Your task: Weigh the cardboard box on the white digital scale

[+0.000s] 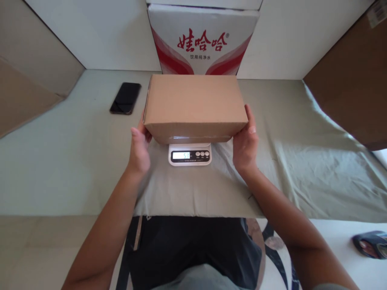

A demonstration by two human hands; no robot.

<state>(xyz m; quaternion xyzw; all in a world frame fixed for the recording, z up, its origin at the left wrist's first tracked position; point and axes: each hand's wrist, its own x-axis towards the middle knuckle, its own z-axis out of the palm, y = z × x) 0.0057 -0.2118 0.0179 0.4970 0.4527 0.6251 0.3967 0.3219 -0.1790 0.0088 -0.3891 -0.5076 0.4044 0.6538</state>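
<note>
"Two contact points, head view: why there?"

"Left hand point(140, 151) and right hand point(246, 147) hold opposite ends of the brown rectangular cardboard box point(195, 98), apparently to steady it above the small white plastic digital scale point(190, 162). Scale front projects, so the lit display point(181, 155) is unobstructed. Full seating: cannot be confirmed."

"Clearance?"

"Rear: limited by the white-and-red printed carton point(202, 44); gap hidden. Left: flat black smartphone point(125, 98), near. Right: open surface on the pale-green cloth-covered table point(287, 161). Front: open strip to the edge."
</note>
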